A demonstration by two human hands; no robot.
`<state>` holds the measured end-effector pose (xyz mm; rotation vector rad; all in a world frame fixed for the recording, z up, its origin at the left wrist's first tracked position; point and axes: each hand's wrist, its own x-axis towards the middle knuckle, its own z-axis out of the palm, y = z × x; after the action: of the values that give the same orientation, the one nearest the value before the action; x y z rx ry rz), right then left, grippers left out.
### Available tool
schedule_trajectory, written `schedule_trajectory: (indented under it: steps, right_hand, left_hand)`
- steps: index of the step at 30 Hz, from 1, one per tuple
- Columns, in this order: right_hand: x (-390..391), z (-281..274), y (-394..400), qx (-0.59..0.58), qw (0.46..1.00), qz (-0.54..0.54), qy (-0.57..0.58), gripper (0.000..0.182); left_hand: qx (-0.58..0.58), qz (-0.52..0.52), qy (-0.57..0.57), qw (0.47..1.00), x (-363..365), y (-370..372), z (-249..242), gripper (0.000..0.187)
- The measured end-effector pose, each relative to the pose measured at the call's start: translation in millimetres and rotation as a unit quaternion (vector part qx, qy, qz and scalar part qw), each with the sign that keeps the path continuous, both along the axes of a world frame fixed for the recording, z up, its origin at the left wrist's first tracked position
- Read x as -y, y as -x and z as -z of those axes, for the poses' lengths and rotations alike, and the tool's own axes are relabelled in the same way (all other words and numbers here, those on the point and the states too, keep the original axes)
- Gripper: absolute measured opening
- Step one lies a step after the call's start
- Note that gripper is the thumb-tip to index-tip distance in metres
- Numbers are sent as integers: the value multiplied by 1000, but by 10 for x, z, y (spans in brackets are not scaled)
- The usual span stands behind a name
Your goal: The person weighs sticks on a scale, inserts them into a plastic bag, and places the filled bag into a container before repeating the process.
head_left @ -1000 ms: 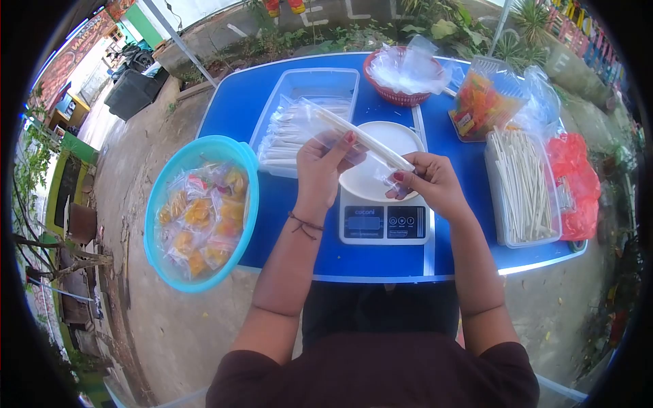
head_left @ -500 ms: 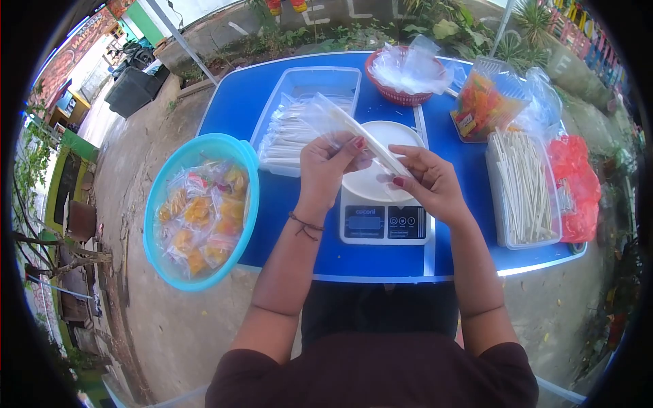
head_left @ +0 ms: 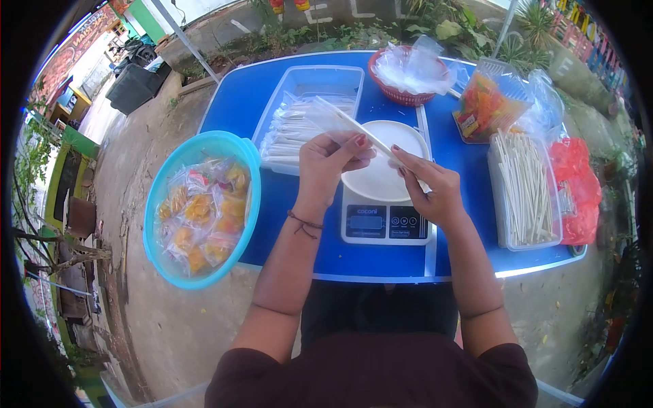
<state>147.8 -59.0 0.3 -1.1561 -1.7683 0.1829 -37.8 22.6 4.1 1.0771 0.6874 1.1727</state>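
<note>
My left hand is closed on a narrow clear plastic bag with white sticks in it, pinching it between thumb and fingers. The bag slants from upper left to lower right above the kitchen scale and its white plate. At the lower end, the fingers of my right hand lie over the bag with the thumb beneath. Behind my left hand stands a clear tub of similar filled bags. To the right, another clear tub is full of loose white sticks.
On the left is a turquoise basin with bagged yellow-orange food. A red basket of clear bags stands at the back of the blue table. A container of orange-red packets and a red plastic bag lie at right.
My right hand has shifted its fingers up over the bag's lower end, thumb now lower. The bag has tilted slightly; my left hand keeps its pinch.
</note>
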Motion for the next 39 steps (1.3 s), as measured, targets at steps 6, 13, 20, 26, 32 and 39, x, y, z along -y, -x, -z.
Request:
schedule_trajectory:
  steps: [6, 13, 20, 26, 32, 39]
  right_hand:
    - [-53, 78, -21, 129, 988, 39, -81, 42]
    - [-44, 45, 20, 72, 995, 9, -65, 37]
    - [-12, 54, 39, -291, 927, -120, 203, 32]
    - [3, 16, 26, -311, 914, -120, 233, 31]
    - [6, 83, 86, -131, 987, -23, 92, 31]
    - [-13, 48, 109, 86, 991, 54, -93, 33]
  left_hand:
    - [-14, -14, 0, 1000, 15, -6, -16, 20]
    - [-23, -21, -17, 999, 26, 1, -34, 21]
    - [-12, 24, -46, 999, 11, 0, 19, 20]
    - [-54, 19, -50, 997, 19, 4, -13, 22]
    - [-49, 21, -10, 999, 33, 4, -60, 24]
    - [-44, 19, -25, 999, 45, -9, -58, 22]
